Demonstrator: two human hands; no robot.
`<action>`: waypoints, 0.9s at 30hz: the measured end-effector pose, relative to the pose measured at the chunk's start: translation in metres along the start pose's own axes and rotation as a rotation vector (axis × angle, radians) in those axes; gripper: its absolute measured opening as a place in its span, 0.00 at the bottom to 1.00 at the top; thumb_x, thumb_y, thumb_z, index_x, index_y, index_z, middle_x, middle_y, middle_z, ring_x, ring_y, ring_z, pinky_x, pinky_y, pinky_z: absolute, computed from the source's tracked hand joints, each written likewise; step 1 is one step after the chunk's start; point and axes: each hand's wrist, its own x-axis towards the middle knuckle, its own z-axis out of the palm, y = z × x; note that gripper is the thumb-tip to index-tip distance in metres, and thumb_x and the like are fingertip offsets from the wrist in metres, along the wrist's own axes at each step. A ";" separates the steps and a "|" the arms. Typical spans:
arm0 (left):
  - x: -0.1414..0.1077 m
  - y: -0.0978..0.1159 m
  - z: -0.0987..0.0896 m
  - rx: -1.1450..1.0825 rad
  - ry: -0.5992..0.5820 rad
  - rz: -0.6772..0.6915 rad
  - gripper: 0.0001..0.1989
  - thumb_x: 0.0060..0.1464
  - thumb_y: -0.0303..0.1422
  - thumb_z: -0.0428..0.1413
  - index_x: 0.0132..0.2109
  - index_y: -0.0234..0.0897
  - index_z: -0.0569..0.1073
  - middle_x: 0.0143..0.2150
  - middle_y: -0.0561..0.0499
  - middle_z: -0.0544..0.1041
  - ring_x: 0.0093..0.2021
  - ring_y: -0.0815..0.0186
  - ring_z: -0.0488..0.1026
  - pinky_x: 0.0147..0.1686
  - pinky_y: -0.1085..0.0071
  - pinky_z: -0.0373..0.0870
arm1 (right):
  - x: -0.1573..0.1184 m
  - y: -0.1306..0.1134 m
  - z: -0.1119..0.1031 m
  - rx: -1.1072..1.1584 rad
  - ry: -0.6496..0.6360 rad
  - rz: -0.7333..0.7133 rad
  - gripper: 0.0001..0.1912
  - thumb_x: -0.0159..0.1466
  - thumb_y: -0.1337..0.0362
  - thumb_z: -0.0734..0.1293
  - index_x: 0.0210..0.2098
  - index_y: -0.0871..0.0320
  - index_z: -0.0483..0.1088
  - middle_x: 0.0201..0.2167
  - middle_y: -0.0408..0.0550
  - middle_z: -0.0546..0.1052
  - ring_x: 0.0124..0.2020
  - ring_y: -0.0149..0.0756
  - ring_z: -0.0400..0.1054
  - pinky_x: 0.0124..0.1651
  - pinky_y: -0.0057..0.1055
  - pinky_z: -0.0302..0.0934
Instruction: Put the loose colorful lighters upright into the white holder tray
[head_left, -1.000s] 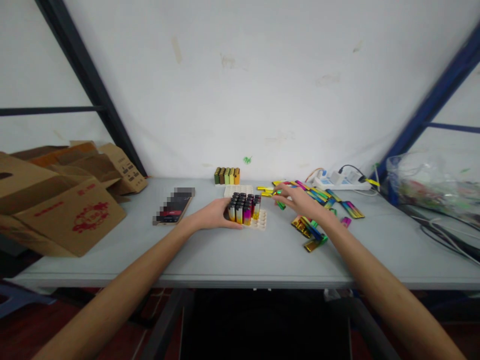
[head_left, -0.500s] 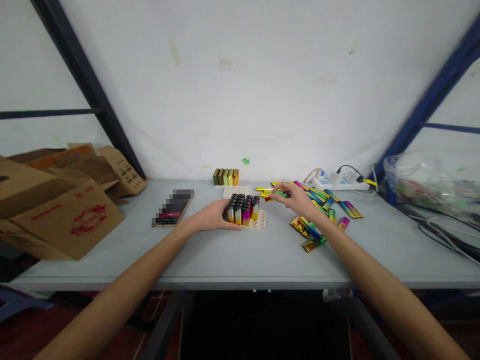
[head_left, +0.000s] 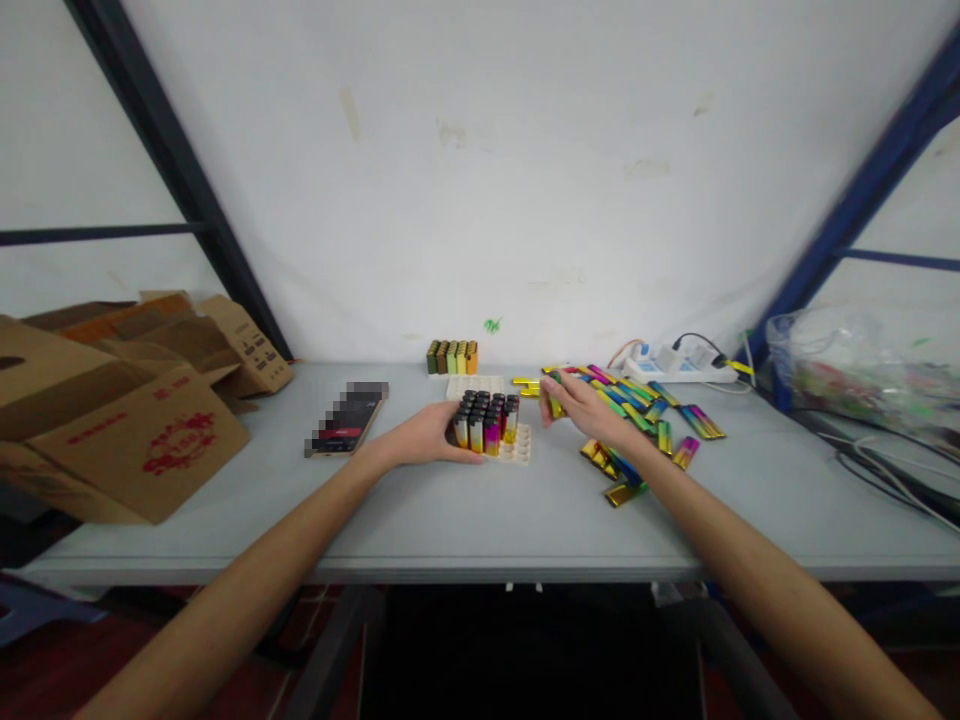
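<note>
Several black-topped lighters (head_left: 477,430) stand upright in a white tray (head_left: 520,452) with round slots. My left hand (head_left: 433,434) is curved around the left side of this group, thumb at the front, touching the lighters. My right hand (head_left: 576,404), just right of the tray, pinches a shiny yellow-green lighter case (head_left: 556,400), tilted near upright. Many shiny coloured cases (head_left: 636,395) lie loose to the right, some under my right forearm. Behind the tray sits a second white tray (head_left: 474,384).
Against the wall stands a block of green-to-orange cases (head_left: 451,357). A phone (head_left: 347,420) lies at the left, beside open cardboard boxes (head_left: 142,430). At the back right are a power strip (head_left: 679,370), cables and a plastic bag (head_left: 855,365).
My right hand has turned and come slightly down, and the case in its fingers is now held nearer upright. My left hand has stayed at the lighters.
</note>
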 end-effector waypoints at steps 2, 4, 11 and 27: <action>0.000 0.000 0.000 0.006 -0.004 -0.006 0.44 0.41 0.54 0.70 0.61 0.36 0.73 0.60 0.43 0.78 0.58 0.47 0.76 0.62 0.57 0.69 | 0.000 0.000 0.006 0.066 0.036 0.027 0.27 0.71 0.37 0.54 0.30 0.53 0.56 0.22 0.38 0.64 0.23 0.31 0.61 0.30 0.29 0.60; 0.000 0.001 0.000 0.016 -0.010 -0.004 0.43 0.42 0.55 0.69 0.61 0.36 0.73 0.61 0.42 0.78 0.58 0.47 0.76 0.62 0.57 0.69 | 0.000 0.000 0.011 0.047 0.118 0.040 0.28 0.70 0.36 0.55 0.29 0.53 0.55 0.20 0.37 0.61 0.20 0.29 0.56 0.25 0.28 0.55; 0.000 -0.001 0.001 0.009 -0.013 0.022 0.44 0.43 0.55 0.69 0.63 0.36 0.72 0.60 0.42 0.78 0.57 0.47 0.77 0.61 0.58 0.70 | 0.002 0.005 0.023 -0.253 0.306 0.075 0.28 0.68 0.42 0.57 0.20 0.54 0.52 0.17 0.39 0.57 0.22 0.30 0.52 0.26 0.31 0.44; 0.000 0.000 0.000 -0.019 -0.006 -0.002 0.43 0.41 0.53 0.70 0.62 0.37 0.73 0.60 0.43 0.78 0.57 0.47 0.76 0.62 0.57 0.70 | 0.001 0.002 0.024 -0.147 0.210 0.043 0.21 0.72 0.44 0.56 0.35 0.53 0.60 0.22 0.38 0.67 0.25 0.33 0.62 0.32 0.30 0.55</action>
